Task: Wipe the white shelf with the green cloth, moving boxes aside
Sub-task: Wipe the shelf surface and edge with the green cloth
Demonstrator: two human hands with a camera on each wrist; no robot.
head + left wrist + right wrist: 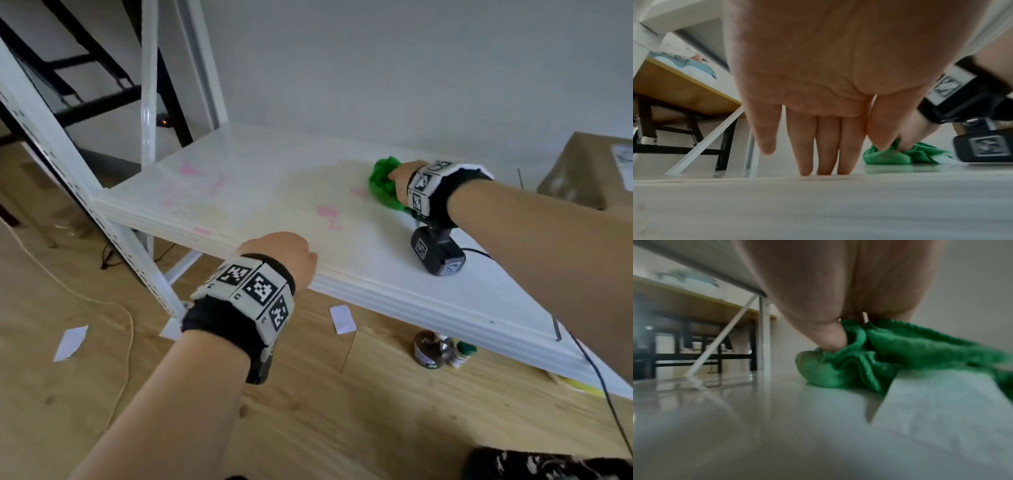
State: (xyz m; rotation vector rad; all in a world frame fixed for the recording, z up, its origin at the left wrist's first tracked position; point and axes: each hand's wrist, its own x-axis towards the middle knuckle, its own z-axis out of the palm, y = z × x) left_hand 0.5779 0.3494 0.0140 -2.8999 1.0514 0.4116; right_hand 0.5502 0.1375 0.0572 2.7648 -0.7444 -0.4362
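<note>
No readable words, brand names or numbers anywhere. Only signs are black-and-white square code markers on the left wristband, the right wristband and the black camera block under the right wrist; they carry patterns, no letters. The white label on the cardboard box and the label on the small bottle on the floor are too blurred to read.
</note>
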